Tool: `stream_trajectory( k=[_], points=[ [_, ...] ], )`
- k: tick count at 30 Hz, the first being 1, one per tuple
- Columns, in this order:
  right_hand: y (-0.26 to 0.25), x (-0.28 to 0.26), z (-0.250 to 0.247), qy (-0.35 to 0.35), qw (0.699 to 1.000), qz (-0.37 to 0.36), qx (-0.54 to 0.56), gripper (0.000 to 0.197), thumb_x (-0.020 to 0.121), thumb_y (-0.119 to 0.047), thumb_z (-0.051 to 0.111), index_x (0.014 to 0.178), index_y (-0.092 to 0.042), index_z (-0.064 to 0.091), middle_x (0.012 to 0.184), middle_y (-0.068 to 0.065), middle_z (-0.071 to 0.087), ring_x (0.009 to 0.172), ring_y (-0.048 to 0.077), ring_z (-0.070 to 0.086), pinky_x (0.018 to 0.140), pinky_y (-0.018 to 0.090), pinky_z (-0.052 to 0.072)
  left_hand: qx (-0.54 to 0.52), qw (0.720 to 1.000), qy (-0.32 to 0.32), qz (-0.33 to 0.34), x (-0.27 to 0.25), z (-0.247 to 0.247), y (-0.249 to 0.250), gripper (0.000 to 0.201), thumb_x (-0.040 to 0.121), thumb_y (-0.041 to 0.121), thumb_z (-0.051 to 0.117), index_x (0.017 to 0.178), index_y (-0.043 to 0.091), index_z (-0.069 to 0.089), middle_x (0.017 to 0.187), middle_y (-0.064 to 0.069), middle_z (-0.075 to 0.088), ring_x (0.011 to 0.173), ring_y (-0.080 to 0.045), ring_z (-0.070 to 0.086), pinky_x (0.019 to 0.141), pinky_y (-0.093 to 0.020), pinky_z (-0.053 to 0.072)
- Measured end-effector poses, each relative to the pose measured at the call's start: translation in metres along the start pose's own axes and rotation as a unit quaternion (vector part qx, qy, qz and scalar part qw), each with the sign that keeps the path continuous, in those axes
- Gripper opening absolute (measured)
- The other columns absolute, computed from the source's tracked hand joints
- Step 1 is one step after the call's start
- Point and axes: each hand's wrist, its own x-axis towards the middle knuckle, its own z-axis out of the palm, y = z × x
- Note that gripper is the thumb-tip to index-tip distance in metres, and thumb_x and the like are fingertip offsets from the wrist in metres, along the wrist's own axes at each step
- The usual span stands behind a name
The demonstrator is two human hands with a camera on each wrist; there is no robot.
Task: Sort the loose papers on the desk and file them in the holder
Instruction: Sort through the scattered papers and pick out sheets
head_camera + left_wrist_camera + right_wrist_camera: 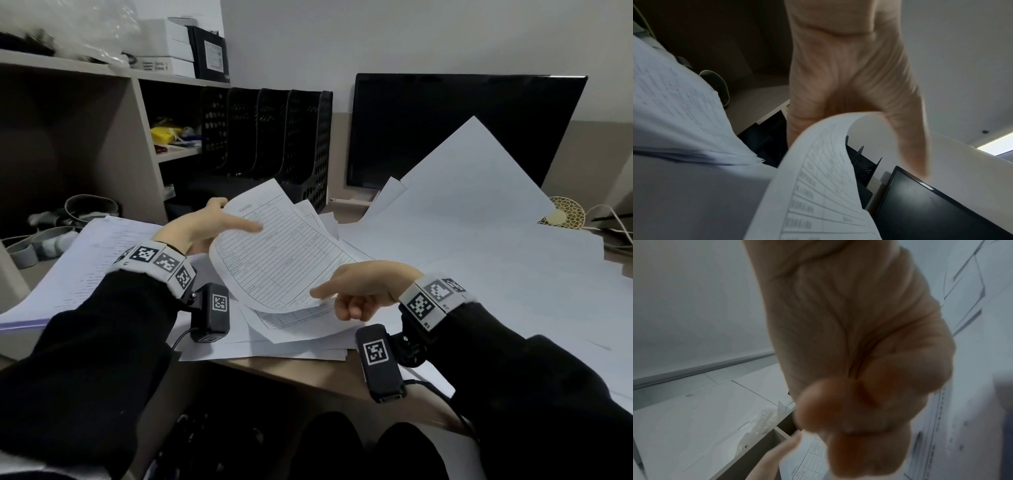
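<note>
A printed form sheet (274,253) with ruled lines is lifted, curved, above a loose pile of papers (291,329) at the desk's front. My left hand (219,222) grips its far left edge, thumb lying on top. My right hand (342,294) pinches the near right corner, thumb above and fingers curled beneath. The black mesh file holder (274,137) with several slots stands behind, against the shelf. In the left wrist view the sheet (818,178) bends under the left hand (849,81), with the holder (861,164) beyond. The right wrist view shows the right hand's curled fingers (859,402) and the sheet (809,456).
Large blank sheets (479,222) cover the desk's right half and lean on a dark monitor (445,130). A thick printed stack (102,260) lies at the left. A shelf unit (85,137) stands at the back left, a small fan (561,214) at the right. The desk edge (308,373) is near.
</note>
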Motion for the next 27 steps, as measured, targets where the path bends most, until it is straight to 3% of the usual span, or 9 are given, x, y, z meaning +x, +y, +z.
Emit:
stream_trajectory(
  k=[3,6,9,11,13,16,20,24,27],
  points=[
    [-0.002,-0.004,-0.002,-0.001,0.999,0.013,-0.052,0.04,0.097,-0.036,0.051,0.125,-0.008,0.055,0.044,-0.004,0.055,0.033,0.006,0.041,0.038,0.015,0.037,0.061,0.987,0.14,0.046,0.0,0.002,0.005,0.079,0.068,0.002,0.079,0.136,0.014,0.039,0.124,-0.005,0.051,0.111,-0.022,0.049,0.089,-0.036,0.041],
    [-0.001,-0.003,-0.015,0.098,0.995,-0.035,0.013,0.033,0.096,-0.029,0.055,0.12,-0.005,0.057,0.056,0.0,0.064,0.038,0.007,0.047,0.039,0.017,0.041,0.046,0.968,0.21,0.13,-0.002,0.002,0.016,0.068,0.068,0.001,0.078,0.128,0.015,0.048,0.121,-0.003,0.051,0.107,-0.021,0.049,0.081,-0.035,0.043],
    [0.006,0.0,-0.031,0.306,0.941,-0.133,0.054,0.034,0.092,-0.026,0.059,0.118,-0.004,0.061,0.091,0.003,0.069,0.068,0.011,0.057,0.064,0.022,0.051,0.065,0.949,0.204,0.23,-0.011,0.001,0.033,0.056,0.07,0.008,0.08,0.12,0.016,0.056,0.116,0.0,0.055,0.104,-0.019,0.053,0.082,-0.036,0.047],
    [0.01,-0.004,-0.04,0.411,0.892,-0.175,0.066,0.019,0.088,-0.027,0.064,0.103,-0.015,0.062,0.092,-0.006,0.061,0.08,0.007,0.055,0.077,0.021,0.048,0.044,0.943,0.164,0.288,-0.021,0.003,0.047,0.041,0.071,0.007,0.081,0.105,0.018,0.06,0.109,-0.001,0.06,0.102,-0.019,0.058,0.085,-0.037,0.051],
    [0.015,-0.006,-0.048,0.443,0.868,-0.19,0.12,0.022,0.085,-0.03,0.069,0.1,-0.022,0.055,0.097,-0.009,0.055,0.089,0.005,0.053,0.082,0.02,0.043,0.007,0.937,0.119,0.329,-0.029,0.004,0.061,0.031,0.074,0.004,0.079,0.093,0.02,0.06,0.105,-0.003,0.062,0.098,-0.016,0.06,0.083,-0.034,0.051],
    [0.02,-0.005,-0.06,0.41,0.875,-0.179,0.183,0.072,0.082,-0.04,0.072,0.135,-0.007,0.035,0.119,-0.004,0.044,0.109,0.011,0.046,0.088,0.022,0.038,-0.059,0.922,0.094,0.37,-0.036,0.004,0.081,0.031,0.074,0.001,0.078,0.095,0.016,0.061,0.106,-0.007,0.065,0.099,-0.016,0.063,0.082,-0.03,0.055],
    [0.028,-0.008,-0.07,0.341,0.888,-0.204,0.229,0.018,0.091,-0.03,0.063,0.087,-0.014,0.058,0.082,-0.006,0.059,0.065,-0.003,0.059,0.046,0.004,0.039,-0.137,0.904,0.086,0.395,-0.038,0.009,0.099,0.037,0.069,0.002,0.079,0.102,0.008,0.063,0.104,-0.009,0.068,0.096,-0.018,0.065,0.083,-0.03,0.056],
    [0.035,-0.006,-0.074,0.369,0.854,-0.247,0.27,0.017,0.093,-0.014,0.058,0.078,-0.009,0.063,0.069,-0.002,0.067,0.049,-0.002,0.062,0.046,0.011,0.045,-0.19,0.908,0.098,0.361,-0.027,0.019,0.103,0.045,0.066,0.015,0.082,0.107,0.012,0.062,0.111,-0.008,0.067,0.099,-0.02,0.066,0.082,-0.032,0.056],
    [0.038,-0.008,-0.081,0.384,0.835,-0.249,0.305,0.022,0.093,-0.01,0.056,0.072,-0.012,0.06,0.06,-0.005,0.066,0.048,0.002,0.063,0.046,0.015,0.047,-0.19,0.947,0.041,0.255,-0.014,0.032,0.093,0.038,0.085,0.017,0.071,0.119,0.009,0.056,0.111,-0.006,0.07,0.085,-0.015,0.071,0.07,-0.03,0.057]
  ],
)
